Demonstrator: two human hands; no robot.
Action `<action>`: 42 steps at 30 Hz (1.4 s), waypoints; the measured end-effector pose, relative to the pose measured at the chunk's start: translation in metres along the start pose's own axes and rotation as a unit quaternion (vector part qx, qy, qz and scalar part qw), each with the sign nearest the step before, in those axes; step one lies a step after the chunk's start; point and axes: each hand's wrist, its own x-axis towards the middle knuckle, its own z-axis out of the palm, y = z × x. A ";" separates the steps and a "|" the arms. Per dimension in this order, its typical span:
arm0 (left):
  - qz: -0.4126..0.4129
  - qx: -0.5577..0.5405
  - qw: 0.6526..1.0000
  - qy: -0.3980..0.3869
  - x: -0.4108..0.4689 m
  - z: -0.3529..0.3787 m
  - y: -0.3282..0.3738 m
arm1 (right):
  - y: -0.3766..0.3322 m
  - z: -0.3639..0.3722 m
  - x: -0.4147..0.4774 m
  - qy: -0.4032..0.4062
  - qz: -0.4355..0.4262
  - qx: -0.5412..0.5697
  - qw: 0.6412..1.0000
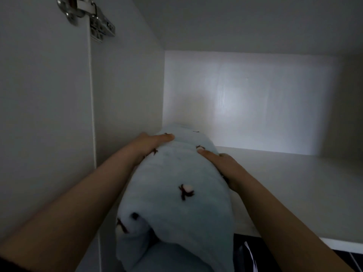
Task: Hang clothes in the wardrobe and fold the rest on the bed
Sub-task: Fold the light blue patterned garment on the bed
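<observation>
Left hand [151,143] lies flat on the upper left flank of the pale blue bundle [176,185], one straight digit across the top. Right hand [222,163] mirrors it on the right flank, one straight digit on top, the other fingers mostly hidden by fabric. Both are unclenched and press inward, squeezing the bundle between them, not curled round it. Forearms extended forward and up, converging. The bundle's far end rests on the white wardrobe shelf [294,183] at the left wall; its near end overhangs the edge. Door hinge [92,18] upper left. Dark clothes [253,254] below the shelf.
</observation>
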 end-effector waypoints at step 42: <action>0.118 0.263 0.953 0.091 -0.078 0.001 -0.027 | 0.006 0.032 -0.005 -0.094 -0.298 -0.131 0.941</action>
